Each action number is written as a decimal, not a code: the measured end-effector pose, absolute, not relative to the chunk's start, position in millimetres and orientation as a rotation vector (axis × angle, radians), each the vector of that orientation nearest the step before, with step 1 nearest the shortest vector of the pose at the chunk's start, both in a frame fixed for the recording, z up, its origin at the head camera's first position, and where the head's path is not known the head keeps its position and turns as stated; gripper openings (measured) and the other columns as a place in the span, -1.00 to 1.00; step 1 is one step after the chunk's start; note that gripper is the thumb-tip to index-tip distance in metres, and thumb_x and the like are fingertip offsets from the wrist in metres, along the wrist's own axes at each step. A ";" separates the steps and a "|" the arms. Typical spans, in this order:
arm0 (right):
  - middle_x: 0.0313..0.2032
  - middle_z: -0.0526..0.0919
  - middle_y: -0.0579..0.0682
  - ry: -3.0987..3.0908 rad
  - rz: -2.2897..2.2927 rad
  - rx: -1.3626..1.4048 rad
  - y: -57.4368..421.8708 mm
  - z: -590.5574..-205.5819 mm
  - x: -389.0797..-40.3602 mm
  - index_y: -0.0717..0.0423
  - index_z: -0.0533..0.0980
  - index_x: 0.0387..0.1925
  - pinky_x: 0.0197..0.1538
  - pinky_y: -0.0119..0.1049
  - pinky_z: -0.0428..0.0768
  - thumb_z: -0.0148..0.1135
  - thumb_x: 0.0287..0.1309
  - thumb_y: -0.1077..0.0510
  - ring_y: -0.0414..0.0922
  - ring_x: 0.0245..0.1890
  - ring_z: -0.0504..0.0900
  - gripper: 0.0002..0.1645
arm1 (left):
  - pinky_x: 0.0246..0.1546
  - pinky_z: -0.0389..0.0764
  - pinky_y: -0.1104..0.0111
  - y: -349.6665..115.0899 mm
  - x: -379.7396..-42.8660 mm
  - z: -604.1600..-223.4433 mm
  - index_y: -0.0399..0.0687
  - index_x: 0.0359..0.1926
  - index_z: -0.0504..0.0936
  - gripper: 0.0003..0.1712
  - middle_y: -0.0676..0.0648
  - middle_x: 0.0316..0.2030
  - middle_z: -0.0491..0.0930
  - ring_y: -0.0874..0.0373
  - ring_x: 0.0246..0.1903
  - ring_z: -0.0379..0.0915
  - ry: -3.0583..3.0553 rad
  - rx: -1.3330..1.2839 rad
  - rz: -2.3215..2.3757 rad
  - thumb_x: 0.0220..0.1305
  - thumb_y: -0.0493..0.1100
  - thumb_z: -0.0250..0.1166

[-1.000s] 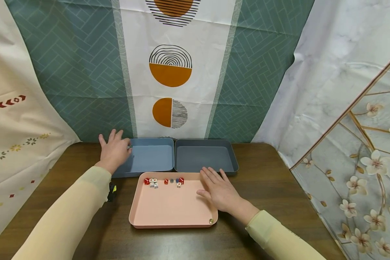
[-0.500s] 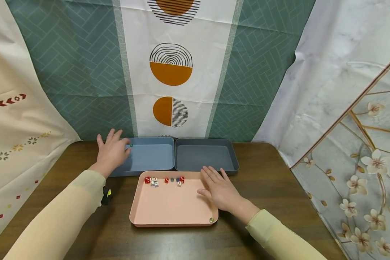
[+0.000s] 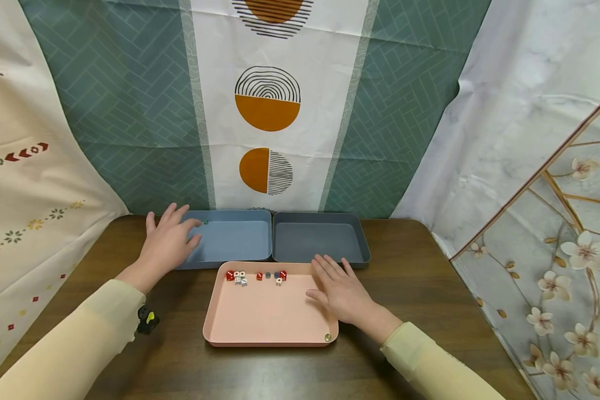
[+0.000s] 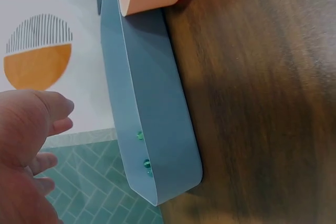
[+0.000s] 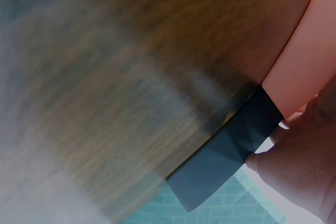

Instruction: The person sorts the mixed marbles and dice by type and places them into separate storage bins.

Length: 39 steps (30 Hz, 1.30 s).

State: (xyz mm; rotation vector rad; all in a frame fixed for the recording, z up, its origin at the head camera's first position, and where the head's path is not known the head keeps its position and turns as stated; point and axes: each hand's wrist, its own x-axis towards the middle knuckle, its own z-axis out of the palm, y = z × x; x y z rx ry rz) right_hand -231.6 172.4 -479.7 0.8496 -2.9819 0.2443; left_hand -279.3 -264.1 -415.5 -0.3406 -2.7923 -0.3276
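Over the left end of the blue tray [image 3: 237, 258], my left hand [image 3: 165, 244] is held with fingers parted and nothing between them. Small green beads [image 4: 147, 163] lie inside that tray in the left wrist view; in the head view a green bead [image 3: 206, 222] shows just past the index fingertip. My right hand [image 3: 342, 293] lies flat over the right side of the pink tray [image 3: 270, 316], fingers straight. Along the pink tray's far side are red dice [image 3: 259, 276], white dice [image 3: 244, 281] and small bluish beads [image 3: 268, 275]. A yellowish-green bead [image 3: 328, 337] sits in its near right corner.
A dark grey tray [image 3: 320, 239] stands right of the blue one, behind the pink tray. All rest on a brown wooden table [image 3: 405, 266]. Patterned cloth [image 3: 400, 111] hangs behind and at both sides. A black device [image 3: 147, 319] is on the left wrist.
My left hand has drawn back a little to the left, away from the green bead, and its thumb now shows apart from the index finger. The right hand keeps its place.
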 end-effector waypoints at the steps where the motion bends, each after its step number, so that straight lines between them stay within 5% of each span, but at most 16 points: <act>1: 0.74 0.13 0.10 -2.982 0.243 0.848 172.5 -479.1 -230.8 0.15 0.15 0.76 0.70 0.29 -0.09 -0.01 0.67 -0.41 0.11 0.74 0.06 0.00 | 0.45 -0.21 -0.63 -263.6 -277.4 -415.8 -0.22 0.23 0.77 -0.63 -0.49 0.57 0.27 -0.51 0.63 -0.03 -2.790 -0.347 -0.325 0.52 -0.16 0.42; 39: 0.75 0.09 0.06 -3.008 0.171 0.828 171.8 -477.3 -232.9 0.10 0.11 0.78 0.71 0.25 -0.12 -0.03 0.67 -0.42 0.07 0.75 0.03 0.00 | 0.55 -0.09 -0.50 -171.3 -241.5 -453.5 0.00 0.15 0.85 -0.64 -0.29 0.58 0.40 -0.36 0.65 0.09 -2.719 -0.828 -0.384 0.37 -0.10 0.62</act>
